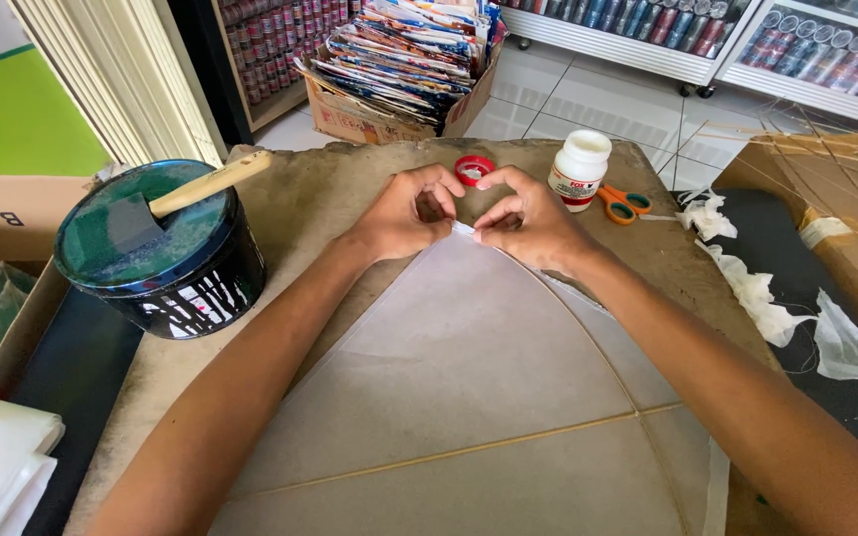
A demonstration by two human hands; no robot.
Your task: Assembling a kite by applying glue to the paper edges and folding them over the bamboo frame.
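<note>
A pale translucent paper kite with thin bamboo sticks lies flat on a worn brown work board. Its pointed top corner sits between my two hands. My left hand and my right hand both pinch a small white paper tab at that corner, fingertips almost touching. Just beyond my fingers a red lid rests on the board.
A white glue bottle and orange-handled scissors lie to the right. A black tub with a wooden-handled tool stands at left. Torn white paper scraps, a cardboard box of bamboo sticks and a box of stacked kites surround the board.
</note>
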